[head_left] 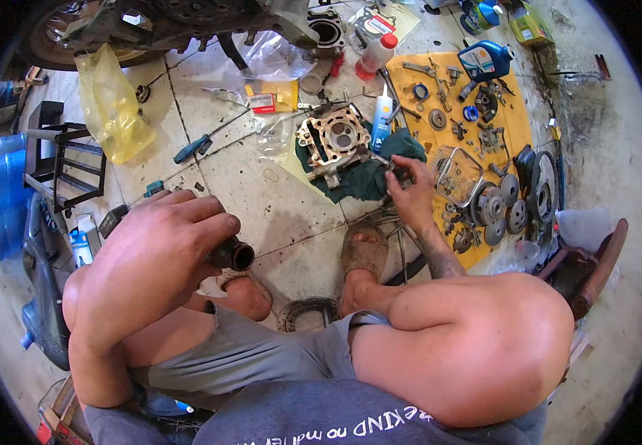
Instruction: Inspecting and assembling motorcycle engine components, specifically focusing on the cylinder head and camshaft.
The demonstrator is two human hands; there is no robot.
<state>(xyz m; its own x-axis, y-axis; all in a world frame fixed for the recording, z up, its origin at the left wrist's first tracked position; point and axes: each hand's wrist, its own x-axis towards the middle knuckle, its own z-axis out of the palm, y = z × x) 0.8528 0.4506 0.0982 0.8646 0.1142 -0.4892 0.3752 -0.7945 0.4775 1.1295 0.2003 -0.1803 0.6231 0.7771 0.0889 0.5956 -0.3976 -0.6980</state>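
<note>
At the left, my left hand [169, 237] is closed around a dark pipe [236, 256] with a round open end, raised above the floor; most of it is hidden by my fingers. My right hand [412, 191] pinches a slim metal piece [380, 158], too small to name, by the lower right side of a metal cylinder head [328, 139]. The head rests on a dark green cloth [364, 183], its combustion chamber facing up. Right behind the cloth is a white and blue tube with a pointed nozzle [382, 119].
Engine parts and gears cover a yellow sheet [408, 70] at the right, with a wire basket [458, 176] and a blue oil bottle [484, 61]. A screwdriver [193, 148], yellow plastic bag [112, 107] and black metal stand [65, 167] lie left. A red-capped bottle [375, 57] stands behind.
</note>
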